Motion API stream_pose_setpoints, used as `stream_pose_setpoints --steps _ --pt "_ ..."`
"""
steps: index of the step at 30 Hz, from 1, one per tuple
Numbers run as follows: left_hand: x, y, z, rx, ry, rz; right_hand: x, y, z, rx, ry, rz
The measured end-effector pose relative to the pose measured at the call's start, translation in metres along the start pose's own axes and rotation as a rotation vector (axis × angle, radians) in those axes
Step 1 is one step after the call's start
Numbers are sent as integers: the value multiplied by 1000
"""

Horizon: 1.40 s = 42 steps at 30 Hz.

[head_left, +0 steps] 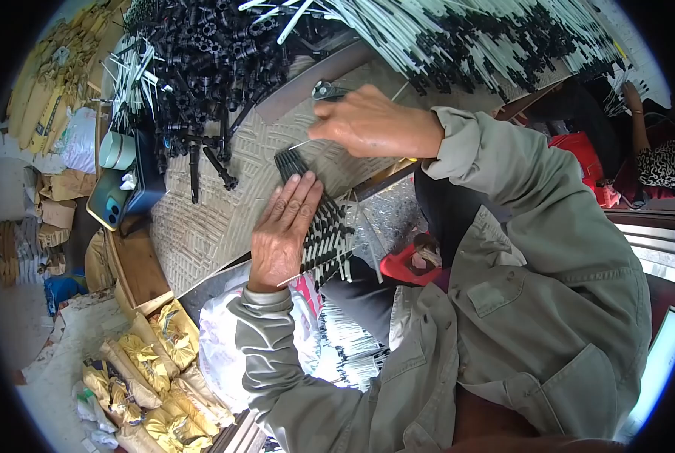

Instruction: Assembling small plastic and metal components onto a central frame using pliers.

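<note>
At the far left, yellow sacks (54,72) lie stacked, and nearer along the left edge of the table (201,226) a pale green roll of tape (117,149) rests just beside a smartphone (111,200). At the near left, crumpled yellow bags (156,385) cover the floor. A heap of black plastic parts (201,53) sits on the far part of the ribbed table surface. The left hand (283,230) lies open and flat, palm down, pressing on a row of black-tipped white sticks (324,238) lined up side by side at the near table edge. A white plastic bag (228,340) holding more such sticks sits just below it. The right hand (371,121) is closed, pinching one thin white stick (301,143) just beyond the row's far end. To the far right, a large pile of white sticks (458,38) spreads out.
</note>
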<state>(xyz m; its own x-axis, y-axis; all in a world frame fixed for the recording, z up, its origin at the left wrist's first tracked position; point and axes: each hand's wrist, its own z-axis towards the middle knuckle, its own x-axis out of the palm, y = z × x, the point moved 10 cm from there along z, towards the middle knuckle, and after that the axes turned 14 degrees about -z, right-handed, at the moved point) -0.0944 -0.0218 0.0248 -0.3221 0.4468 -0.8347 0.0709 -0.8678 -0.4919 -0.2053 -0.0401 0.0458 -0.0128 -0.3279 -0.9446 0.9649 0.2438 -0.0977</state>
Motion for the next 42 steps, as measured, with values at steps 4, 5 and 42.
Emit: stream_pose_setpoints --steps 4,5,42 --pt "-2 0 -6 -6 -14 49 2 0 2 -18 -17 10" --pt "-1 1 -8 -19 -13 58 3 2 3 -42 -8 -32" --pt "7 5 -5 -58 63 -7 19 15 26 -27 93 -114"
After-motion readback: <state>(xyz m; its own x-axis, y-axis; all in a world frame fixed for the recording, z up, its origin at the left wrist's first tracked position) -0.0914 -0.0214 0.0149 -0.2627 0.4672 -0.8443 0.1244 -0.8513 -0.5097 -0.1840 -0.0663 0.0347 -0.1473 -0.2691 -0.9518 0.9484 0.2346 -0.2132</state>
